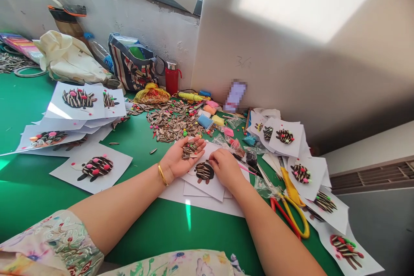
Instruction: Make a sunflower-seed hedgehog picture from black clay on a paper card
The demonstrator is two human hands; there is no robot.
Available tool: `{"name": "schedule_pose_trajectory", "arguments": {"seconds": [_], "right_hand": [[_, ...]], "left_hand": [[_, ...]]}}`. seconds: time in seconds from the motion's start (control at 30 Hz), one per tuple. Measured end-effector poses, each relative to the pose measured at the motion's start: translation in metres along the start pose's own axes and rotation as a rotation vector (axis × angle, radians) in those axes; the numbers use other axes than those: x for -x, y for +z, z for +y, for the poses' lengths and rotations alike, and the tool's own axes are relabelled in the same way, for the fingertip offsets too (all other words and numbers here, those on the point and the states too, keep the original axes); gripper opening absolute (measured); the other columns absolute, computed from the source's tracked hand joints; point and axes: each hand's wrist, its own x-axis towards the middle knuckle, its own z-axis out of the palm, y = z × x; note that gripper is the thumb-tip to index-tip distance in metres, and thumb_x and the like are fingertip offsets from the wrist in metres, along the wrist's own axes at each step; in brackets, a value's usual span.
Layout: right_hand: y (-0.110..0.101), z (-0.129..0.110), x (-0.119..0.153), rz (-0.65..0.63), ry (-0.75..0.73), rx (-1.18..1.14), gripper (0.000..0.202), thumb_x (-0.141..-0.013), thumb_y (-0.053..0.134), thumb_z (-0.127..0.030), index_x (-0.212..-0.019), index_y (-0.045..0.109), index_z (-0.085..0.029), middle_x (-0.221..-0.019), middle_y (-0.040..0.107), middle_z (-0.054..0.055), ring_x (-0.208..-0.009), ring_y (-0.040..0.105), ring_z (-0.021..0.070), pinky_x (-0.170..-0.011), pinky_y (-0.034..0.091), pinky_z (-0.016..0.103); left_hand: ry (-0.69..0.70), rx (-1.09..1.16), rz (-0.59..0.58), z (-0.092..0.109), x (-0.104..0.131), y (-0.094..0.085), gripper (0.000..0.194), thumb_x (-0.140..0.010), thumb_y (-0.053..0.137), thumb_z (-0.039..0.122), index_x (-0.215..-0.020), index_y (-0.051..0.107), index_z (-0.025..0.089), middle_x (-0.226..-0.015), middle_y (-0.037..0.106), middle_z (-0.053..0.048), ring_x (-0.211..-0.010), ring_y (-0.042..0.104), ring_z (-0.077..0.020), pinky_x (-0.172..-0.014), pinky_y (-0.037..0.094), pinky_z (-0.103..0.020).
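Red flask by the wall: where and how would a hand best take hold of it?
Red flask: probably around mid-body, from the front right. It stands upright with a straight, round body that suits a wrapping grip; the striped bag crowds its left, and the wall is behind.

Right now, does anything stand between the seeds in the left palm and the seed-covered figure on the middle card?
Nothing visible stands between the seeds in the left palm and the seed-covered figure. The right hand's fingers are at its upper right edge.
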Motion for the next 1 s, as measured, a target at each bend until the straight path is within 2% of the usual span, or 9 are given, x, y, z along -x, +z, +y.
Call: {"name": "schedule_pose_trajectory", "arguments": {"seconds": [0.27, 0.47, 0.67, 1.0], "right_hand": [[-0.010, 0.002, 0.002, -0.002, 0.056, 0.040, 0.012, -0.090, 0.053, -0.013, -0.090, 0.063, -0.020, -0.088, 0.066, 0.005, -0.085, 0.055, 0.0215, -0.077, 0.041, 0.034], [-0.012, 0.006, 0.005, 0.008, 0.010, 0.041, 0.023, -0.085, 0.056, -0.010, -0.100, 0.068, -0.023, -0.100, 0.066, 0.007, -0.099, 0.056, 0.0238, -0.087, 0.042, 0.038], [-0.023, -0.002, 0.010, -0.115, -0.062, -0.081, 0.023, -0.076, 0.063, -0.008, -0.090, 0.072, -0.024, -0.090, 0.064, 0.003, -0.088, 0.056, 0.0194, -0.081, 0.044, 0.033], [-0.018, -0.006, 0.008, -0.142, -0.074, -0.054, 0.013, -0.076, 0.065, -0.011, -0.081, 0.070, -0.021, -0.082, 0.062, 0.003, -0.082, 0.055, 0.0175, -0.077, 0.042, 0.030]], "left_hand": [[0.009, -0.004, 0.025, 0.000, 0.001, 0.002, 0.026, -0.097, 0.041, 0.024, -0.105, 0.063, 0.013, -0.105, 0.070, -0.014, -0.107, 0.067, -0.0246, -0.090, 0.056, -0.040], [0.004, -0.003, 0.023, 0.000, 0.000, 0.002, 0.025, -0.097, 0.042, 0.024, -0.105, 0.063, 0.013, -0.105, 0.070, -0.013, -0.107, 0.067, -0.0242, -0.091, 0.056, -0.040], [0.000, -0.002, 0.004, 0.000, -0.001, 0.000, 0.026, -0.098, 0.041, 0.024, -0.104, 0.063, 0.013, -0.106, 0.070, -0.013, -0.106, 0.067, -0.0240, -0.090, 0.055, -0.039], [-0.003, -0.003, -0.006, 0.000, 0.000, -0.001, 0.026, -0.098, 0.041, 0.025, -0.106, 0.062, 0.013, -0.104, 0.071, -0.013, -0.105, 0.068, -0.0235, -0.090, 0.055, -0.039]]}}
